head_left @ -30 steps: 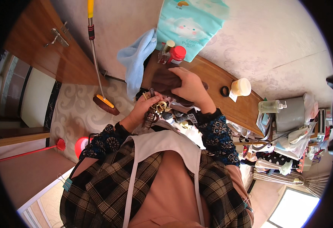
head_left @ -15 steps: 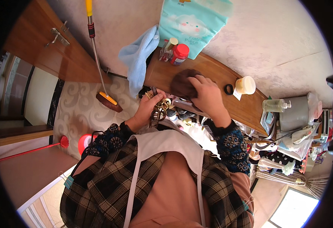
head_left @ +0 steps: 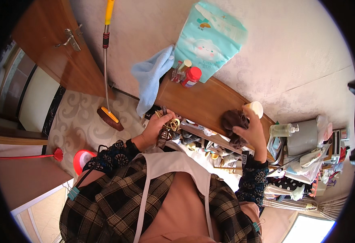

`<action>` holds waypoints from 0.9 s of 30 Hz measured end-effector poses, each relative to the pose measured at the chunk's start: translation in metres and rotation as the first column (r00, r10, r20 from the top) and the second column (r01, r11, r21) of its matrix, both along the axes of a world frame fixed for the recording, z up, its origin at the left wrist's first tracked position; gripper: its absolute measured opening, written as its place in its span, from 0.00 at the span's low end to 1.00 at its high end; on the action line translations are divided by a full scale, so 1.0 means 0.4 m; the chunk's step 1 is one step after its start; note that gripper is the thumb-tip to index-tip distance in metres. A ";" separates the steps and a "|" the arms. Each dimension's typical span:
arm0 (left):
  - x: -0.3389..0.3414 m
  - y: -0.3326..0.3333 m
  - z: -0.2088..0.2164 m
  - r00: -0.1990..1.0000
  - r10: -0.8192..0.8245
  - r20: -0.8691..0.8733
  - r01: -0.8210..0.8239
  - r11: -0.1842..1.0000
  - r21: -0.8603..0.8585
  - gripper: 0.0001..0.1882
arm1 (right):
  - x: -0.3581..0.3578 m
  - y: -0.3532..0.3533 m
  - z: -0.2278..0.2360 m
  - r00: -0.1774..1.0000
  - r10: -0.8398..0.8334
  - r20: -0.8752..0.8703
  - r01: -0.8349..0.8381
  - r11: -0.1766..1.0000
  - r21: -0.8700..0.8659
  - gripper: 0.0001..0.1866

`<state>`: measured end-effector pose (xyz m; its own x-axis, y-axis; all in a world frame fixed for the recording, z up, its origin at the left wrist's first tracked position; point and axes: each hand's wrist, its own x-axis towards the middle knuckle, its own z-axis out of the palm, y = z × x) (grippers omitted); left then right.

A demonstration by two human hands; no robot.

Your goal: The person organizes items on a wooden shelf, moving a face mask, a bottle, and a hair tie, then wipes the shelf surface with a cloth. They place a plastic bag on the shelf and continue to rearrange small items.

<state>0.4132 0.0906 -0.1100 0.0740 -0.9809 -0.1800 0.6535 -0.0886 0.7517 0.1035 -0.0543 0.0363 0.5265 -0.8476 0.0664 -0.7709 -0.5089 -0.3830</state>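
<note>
My right hand (head_left: 253, 133) is closed on a crumpled dark brown cloth (head_left: 233, 121), resting against the right part of the wooden shelf top (head_left: 199, 101). Directly behind those fingers stands a white jar (head_left: 256, 108), partly covered by them. My left hand (head_left: 149, 131) grips a bunch of brown and gold looped accessories (head_left: 168, 130) just off the front edge of the shelf; their exact kind is not clear. On the shelf's left end are a red-lidded jar (head_left: 191, 77) and some small tubes (head_left: 180, 71).
A light blue towel (head_left: 151, 79) hangs over the shelf's left end. A turquoise package (head_left: 210, 42) leans on the wall. To the right is a pump bottle (head_left: 283, 129). A broom (head_left: 109, 115) stands near the open door (head_left: 52, 52); a red basin (head_left: 82, 158) sits on the floor.
My right hand has slid the brown cloth rightward along the shelf top, up to the white jar. A black ring beside that jar is no longer visible. My left hand keeps its bunch.
</note>
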 end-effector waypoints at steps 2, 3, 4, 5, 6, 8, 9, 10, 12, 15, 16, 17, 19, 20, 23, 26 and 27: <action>0.001 0.002 0.003 0.998 -0.011 -0.055 0.012 1.000 0.005 0.09 | 0.055 -0.048 0.042 0.977 -0.057 0.203 0.049 0.998 0.044 0.42; 0.004 0.002 0.004 0.997 -0.024 -0.075 0.025 1.000 0.009 0.09 | 0.092 -0.083 0.058 0.953 -0.064 0.295 0.057 0.998 0.031 0.42; 0.005 0.002 0.005 0.995 -0.025 -0.095 0.025 1.000 0.002 0.09 | 0.135 -0.123 0.070 0.917 -0.016 0.399 0.020 1.000 -0.007 0.41; 0.005 0.005 0.006 0.993 -0.026 -0.117 0.027 1.000 0.003 0.09 | 0.180 -0.162 0.072 0.901 -0.058 0.429 0.055 0.998 0.020 0.42; 0.006 0.007 0.008 0.989 -0.029 -0.144 0.028 1.000 -0.008 0.09 | 0.224 -0.200 0.066 0.871 0.007 0.492 -0.007 1.000 -0.003 0.42; 0.004 0.008 0.011 0.982 -0.019 -0.190 0.021 1.000 0.013 0.09 | 0.300 -0.264 0.036 0.883 0.011 0.470 0.005 0.999 -0.034 0.43; 0.004 0.008 0.012 0.977 -0.017 -0.213 0.021 1.000 0.015 0.09 | 0.330 -0.292 0.019 0.866 -0.004 0.499 -0.025 0.998 0.051 0.44; 0.002 0.009 0.013 0.968 -0.025 -0.250 0.027 1.000 0.005 0.09 | 0.355 -0.316 -0.001 0.848 -0.006 0.531 -0.072 0.989 0.126 0.44; 0.005 0.005 0.014 0.973 -0.030 -0.230 0.032 0.999 0.005 0.08 | 0.390 -0.333 -0.050 0.798 -0.091 0.595 -0.078 0.964 0.252 0.45; 0.002 0.003 0.012 0.968 -0.020 -0.251 0.020 1.000 -0.006 0.07 | 0.400 -0.340 -0.095 0.677 -0.055 0.734 -0.160 0.962 0.220 0.44; 0.001 0.002 0.012 0.973 -0.014 -0.230 0.018 1.000 0.015 0.08 | 0.404 -0.341 -0.101 0.668 -0.051 0.743 -0.141 0.971 0.193 0.43; 0.000 0.004 0.012 0.975 -0.013 -0.222 0.017 1.000 0.017 0.09 | 0.408 -0.342 -0.104 0.660 -0.066 0.749 -0.106 0.978 0.179 0.43; -0.001 0.005 0.012 0.971 -0.020 -0.238 0.024 1.000 0.016 0.10 | 0.414 -0.343 -0.101 0.696 -0.064 0.715 -0.056 0.988 0.144 0.40; 0.000 0.005 0.012 0.976 -0.011 -0.218 0.015 1.000 0.019 0.10 | 0.417 -0.343 -0.098 0.723 -0.116 0.681 0.008 0.987 0.160 0.39; 0.003 0.004 0.012 0.981 -0.010 -0.191 0.013 1.000 0.015 0.09 | 0.414 -0.326 -0.093 0.807 -0.086 0.584 0.105 0.994 0.002 0.33; 0.005 0.005 0.012 0.986 -0.010 -0.166 0.013 1.000 0.017 0.09 | 0.417 -0.301 -0.095 0.845 -0.060 0.531 0.188 0.964 -0.190 0.27; 0.005 0.005 0.012 0.987 -0.005 -0.162 0.011 0.999 0.031 0.09 | 0.417 -0.294 -0.095 0.845 -0.068 0.530 0.197 0.962 -0.189 0.25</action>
